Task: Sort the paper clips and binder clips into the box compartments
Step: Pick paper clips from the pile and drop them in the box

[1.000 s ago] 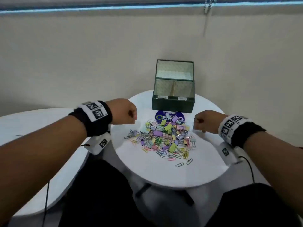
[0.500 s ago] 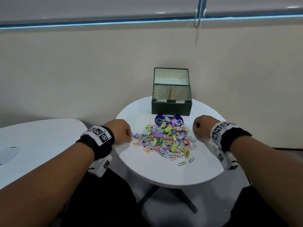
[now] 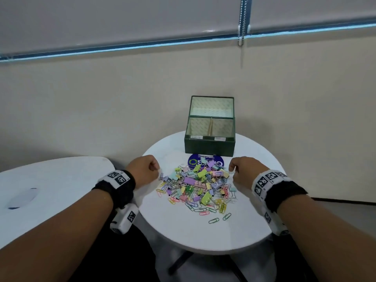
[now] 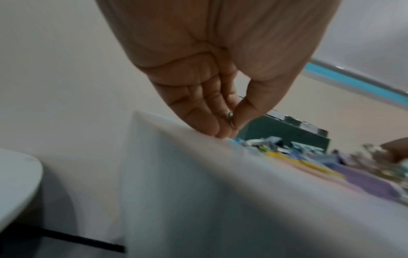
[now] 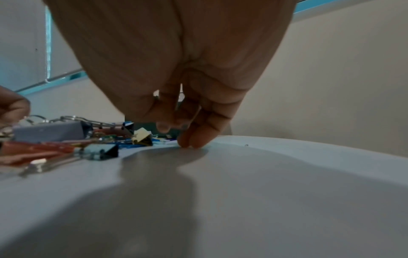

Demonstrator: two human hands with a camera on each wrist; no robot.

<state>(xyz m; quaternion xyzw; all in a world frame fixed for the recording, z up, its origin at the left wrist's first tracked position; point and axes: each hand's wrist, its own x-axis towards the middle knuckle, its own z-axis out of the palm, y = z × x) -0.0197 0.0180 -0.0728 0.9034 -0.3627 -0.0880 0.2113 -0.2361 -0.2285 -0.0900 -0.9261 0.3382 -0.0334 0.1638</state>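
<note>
A heap of pastel paper clips and binder clips [image 3: 199,184] lies in the middle of the round white table [image 3: 183,231]. Behind it stands the dark green box [image 3: 209,147], lid up, with two front compartments and one rear compartment, all bare. My left hand [image 3: 156,172] is at the heap's left edge; in the left wrist view its thumb and fingers [image 4: 229,122] pinch a small metal clip [image 4: 230,116]. My right hand [image 3: 233,171] is at the heap's right edge with fingers curled. Its fingertips [image 5: 192,141] touch the tabletop, and a thin pale paper clip [image 5: 196,111] shows between thumb and fingers.
A blue round disc [image 3: 195,160] lies partly under the heap, in front of the box. A second white table [image 3: 50,180] stands to the left across a narrow gap. The wall is close behind the box. A few loose paper clips [image 3: 213,220] lie nearer me.
Both hands came down from fists held above the table to the two edges of the heap, and each now pinches at a clip. The heap and box have not moved.
</note>
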